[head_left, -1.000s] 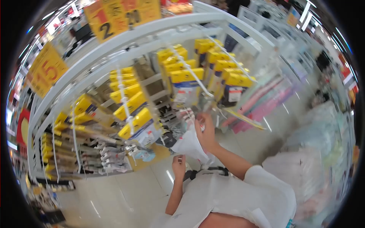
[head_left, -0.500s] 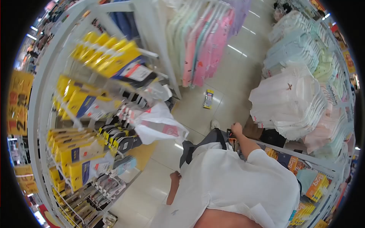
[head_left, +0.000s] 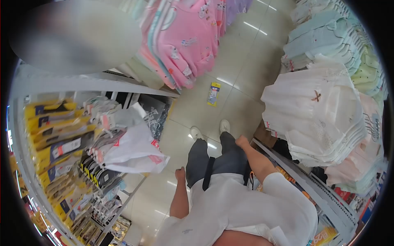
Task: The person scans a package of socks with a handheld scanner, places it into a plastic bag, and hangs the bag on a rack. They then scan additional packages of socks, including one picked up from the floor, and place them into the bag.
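My left hand (head_left: 180, 173) hangs beside my left thigh, its fingers curled in; whether anything is inside is hidden. On the other side, my right hand (head_left: 242, 142) is held near my right thigh with its fingers curled, and its contents cannot be made out. Ahead of my shoes on the tiled floor lies a yellow-edged package (head_left: 213, 94), touched by neither hand. A white plastic bag (head_left: 133, 149) hangs at the rack to the left of my left hand.
Yellow sock packs (head_left: 61, 147) hang on the left rack. Pink clothes (head_left: 188, 39) hang ahead. White garments (head_left: 316, 106) crowd the right side, above a metal shelf edge (head_left: 303, 186). A blurred pale round shape (head_left: 78, 37) covers the upper left.
The view has shifted, and both my shoes now show. The pink clothes appear larger. The blurred shape has come into view at upper left. My left hand appears higher and further left.
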A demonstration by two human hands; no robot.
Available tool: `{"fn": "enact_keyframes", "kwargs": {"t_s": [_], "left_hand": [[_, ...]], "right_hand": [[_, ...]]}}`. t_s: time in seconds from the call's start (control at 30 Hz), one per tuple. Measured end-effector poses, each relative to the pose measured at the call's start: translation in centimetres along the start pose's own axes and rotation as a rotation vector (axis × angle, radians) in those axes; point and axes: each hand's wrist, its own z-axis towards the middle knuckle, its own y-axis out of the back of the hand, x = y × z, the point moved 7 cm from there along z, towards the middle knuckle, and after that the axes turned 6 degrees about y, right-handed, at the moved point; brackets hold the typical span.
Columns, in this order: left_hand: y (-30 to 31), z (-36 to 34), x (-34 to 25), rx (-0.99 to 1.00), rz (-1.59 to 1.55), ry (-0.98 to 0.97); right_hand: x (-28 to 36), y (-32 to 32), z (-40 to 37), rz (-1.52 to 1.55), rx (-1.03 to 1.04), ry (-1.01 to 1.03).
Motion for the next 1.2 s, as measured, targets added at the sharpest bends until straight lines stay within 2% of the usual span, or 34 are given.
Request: {"fn": "enact_keyframes", "kwargs": {"t_s": [0.03, 0.1, 0.13, 0.23, 0.33, 0.4, 0.53, 0.73, 0.8, 1.0, 1.07, 1.13, 1.2], "left_hand": [[-0.4, 0.5, -2.3, 0.095, 0.087, 0.035], [-1.4, 1.9, -6.9, 0.041, 0.17, 0.041], [-2.3, 1.7, -8.0, 0.022, 0.216, 0.055], [-4.2, 2.9, -12.2, 0.154, 0.373, 0.167], [-6.4, 6.0, -14.1, 0.044, 0.576, 0.052], [-7.0, 8.2, -14.9, -0.003, 0.555, 0.051], [-7.3, 12.2, -17.0, -0.039, 0.481, 0.096], [-7.5, 16.4, -20.0, -0.134, 0.477, 0.113], [-7.6, 17.8, -21.2, -0.169, 0.482, 0.11], [-7.7, 21.1, -24.3, -0.318, 0.464, 0.053], [-7.9, 22.2, -24.0, -0.363, 0.461, 0.027], [-8.2, 24.1, -26.0, -0.424, 0.409, -0.026], [-8.0, 24.0, -25.3, -0.453, 0.39, -0.061]], "right_hand": [[-0.1, -0.6, 0.4, -0.041, 0.024, 0.016], [1.1, -1.1, 1.9, -0.116, 0.056, 0.056], [0.7, -2.2, 2.5, -0.096, -0.001, 0.055], [1.4, -4.4, 6.3, -0.011, -0.177, 0.05], [2.3, -5.0, 10.5, 0.036, -0.253, 0.059], [3.3, -5.6, 13.6, 0.011, -0.274, 0.143], [4.9, -5.6, 21.1, 0.124, -0.263, 0.166], [8.8, -4.9, 32.4, 0.03, -0.211, 0.163], [10.6, -5.2, 36.2, -0.032, -0.131, 0.156], [12.7, -8.5, 45.6, 0.075, -0.071, 0.111], [11.8, -11.7, 47.2, 0.121, -0.042, 0.083], [12.4, -12.4, 51.9, 0.202, -0.082, 0.067], [12.3, -14.4, 54.0, 0.258, -0.05, 0.03]]}}
